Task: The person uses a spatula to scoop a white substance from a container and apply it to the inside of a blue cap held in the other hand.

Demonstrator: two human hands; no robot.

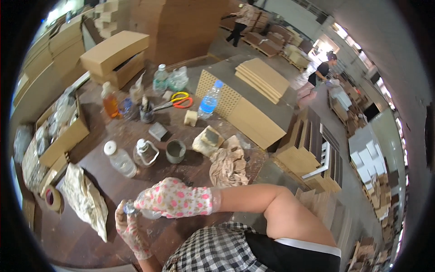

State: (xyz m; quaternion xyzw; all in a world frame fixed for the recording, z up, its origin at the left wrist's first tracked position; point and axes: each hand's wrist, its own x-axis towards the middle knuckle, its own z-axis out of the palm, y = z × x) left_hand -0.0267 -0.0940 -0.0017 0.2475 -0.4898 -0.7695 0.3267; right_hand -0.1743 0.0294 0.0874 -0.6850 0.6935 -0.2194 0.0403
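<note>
Fingers of the gloved left hand are, in the head view, closed about the narrow end of a clear container; its wider part is gripped from above by the gloved right hand. The container is held with its narrow end to the left, over the near part of the brown table; its contents cannot be made out. Beyond the hands are noted a white-capped bottle, a grey cup and crumpled brown paper. To the left, a crumpled pale sheet and tape roll are seen.
</note>
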